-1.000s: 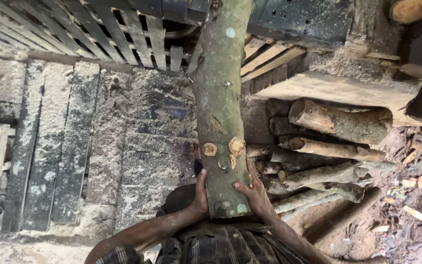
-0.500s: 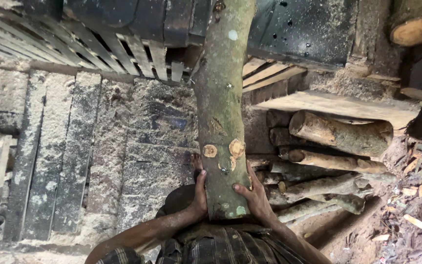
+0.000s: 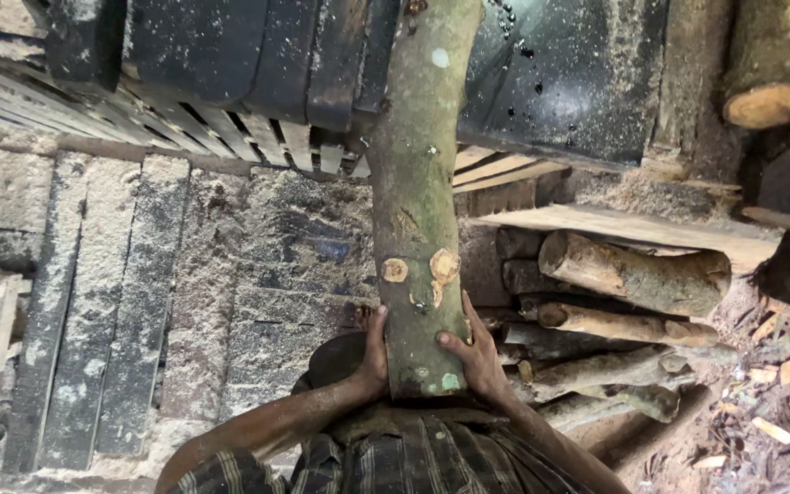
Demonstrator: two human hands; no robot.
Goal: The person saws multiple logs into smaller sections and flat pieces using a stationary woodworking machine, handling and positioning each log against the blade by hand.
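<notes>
Nearest the camera, the person's checked shirt (image 3: 395, 462) filled the bottom edge, with both forearms reaching up from it. The left hand (image 3: 375, 357) and the right hand (image 3: 477, 357) clasped the near end of a log (image 3: 418, 229) from either side. The left hand's fingers were wrapped around the log's left edge, mostly hidden behind it; the right hand's fingers (image 3: 454, 343) lay spread and curled over the bark, thumb up along the right side. The log was greenish, with pale cut knots just above the hands, and ran straight away from the person, its far end passing over a dark metal machine (image 3: 560, 82) at the top.

Under the log lay a sawdust-covered counter (image 3: 139, 302) of worn planks. To the right, a stack of smaller logs (image 3: 633, 274) lay under a flat board (image 3: 633, 229), with wood chips (image 3: 770, 393) on the ground beside them. Farther off, at the top right, another cut log (image 3: 770, 64) lay end-on.
</notes>
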